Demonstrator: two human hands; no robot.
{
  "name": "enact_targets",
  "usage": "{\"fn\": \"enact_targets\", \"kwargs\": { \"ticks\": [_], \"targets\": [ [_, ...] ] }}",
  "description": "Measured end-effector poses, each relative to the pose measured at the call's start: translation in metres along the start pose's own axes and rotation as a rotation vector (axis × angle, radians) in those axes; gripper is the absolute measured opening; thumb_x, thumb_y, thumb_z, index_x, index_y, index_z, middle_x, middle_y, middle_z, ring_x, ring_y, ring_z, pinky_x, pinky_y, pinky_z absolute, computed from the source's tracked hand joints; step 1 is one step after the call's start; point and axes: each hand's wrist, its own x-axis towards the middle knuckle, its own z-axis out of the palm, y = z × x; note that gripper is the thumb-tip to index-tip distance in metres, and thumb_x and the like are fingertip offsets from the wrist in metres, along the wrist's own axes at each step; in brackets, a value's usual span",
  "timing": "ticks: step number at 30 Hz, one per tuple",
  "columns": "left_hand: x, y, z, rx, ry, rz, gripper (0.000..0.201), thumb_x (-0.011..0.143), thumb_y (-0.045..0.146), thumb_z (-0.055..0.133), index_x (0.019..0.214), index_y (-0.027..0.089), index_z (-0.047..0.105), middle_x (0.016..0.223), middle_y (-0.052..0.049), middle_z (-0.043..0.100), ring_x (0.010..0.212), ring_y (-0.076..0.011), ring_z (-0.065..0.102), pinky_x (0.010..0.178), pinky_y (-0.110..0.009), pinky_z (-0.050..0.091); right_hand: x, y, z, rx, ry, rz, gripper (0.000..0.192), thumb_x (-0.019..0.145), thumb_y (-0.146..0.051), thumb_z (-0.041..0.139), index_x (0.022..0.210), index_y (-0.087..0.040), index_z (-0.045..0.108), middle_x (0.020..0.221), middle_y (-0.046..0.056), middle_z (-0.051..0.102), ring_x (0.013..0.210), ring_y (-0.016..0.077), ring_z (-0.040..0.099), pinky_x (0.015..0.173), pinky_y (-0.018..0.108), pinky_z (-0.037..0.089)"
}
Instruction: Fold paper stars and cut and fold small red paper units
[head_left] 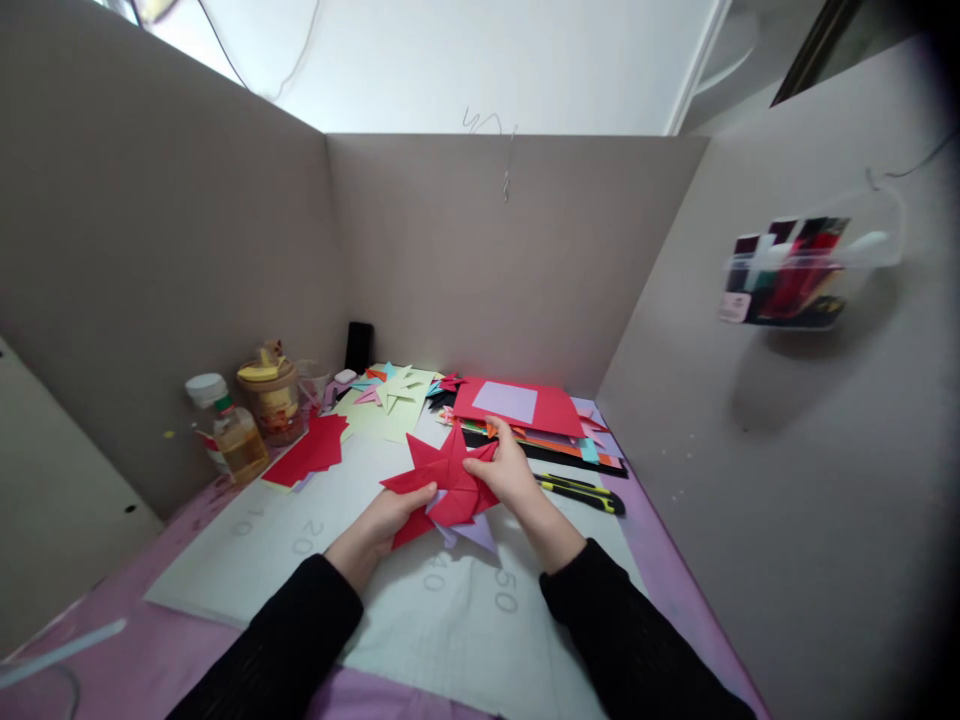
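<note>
A red folded-paper star [448, 465] is held up between my two hands, just above the white mat. My left hand [379, 525] grips its lower left edge, thumb on top of the paper. On the upper right, my right hand [510, 470] pinches a point of the star, with its thumb on the front. Light purple folded paper [476, 535] shows below and behind the red star; whether the two are joined, I cannot tell. The fingers behind the paper are mostly hidden.
Red paper sheets [311, 450] lie left on the numbered mat [225, 565]. Behind are pale paper stars [401, 388] and a stack topped by red paper [555, 395]. A utility knife [581, 492] lies right. A bottle [238, 445] and a lidded cup [271, 398] stand left; grey partitions [510, 260] enclose the table.
</note>
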Motion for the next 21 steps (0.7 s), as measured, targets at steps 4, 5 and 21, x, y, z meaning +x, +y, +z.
{"fn": "enact_targets", "kwargs": {
  "ticks": [4,5,21],
  "targets": [
    [0.001,0.001,0.0,-0.015,0.007,0.023,0.047,0.067,0.028,0.078,0.108,0.009,0.066,0.111,-0.018,0.068,0.103,-0.0345,0.064,0.093,-0.045,0.048,0.003,0.0,-0.005,0.102,-0.161,0.137,0.082,0.06,-0.027,0.074,0.132,-0.019,0.036,0.088,0.004,0.068,0.077,0.0215,0.066,0.07,0.036,0.053],
    [0.002,0.002,0.0,-0.027,0.011,0.03,0.047,0.068,0.028,0.077,0.109,0.009,0.065,0.111,-0.018,0.068,0.103,-0.0342,0.064,0.093,-0.045,0.048,0.005,0.0,-0.008,0.136,-0.199,0.167,0.084,0.062,-0.03,0.074,0.134,-0.019,0.033,0.087,0.005,0.068,0.076,0.0214,0.067,0.068,0.036,0.053],
    [0.014,0.003,-0.005,-0.159,0.275,0.123,0.029,0.076,0.025,0.069,0.101,0.011,0.066,0.104,-0.013,0.072,0.101,-0.0313,0.065,0.093,-0.043,0.051,-0.01,0.021,0.023,0.392,-0.417,0.473,0.04,0.055,-0.042,0.081,0.081,-0.015,0.066,0.067,0.003,0.067,0.055,0.0125,0.059,0.049,0.02,0.036]
  ]
}}
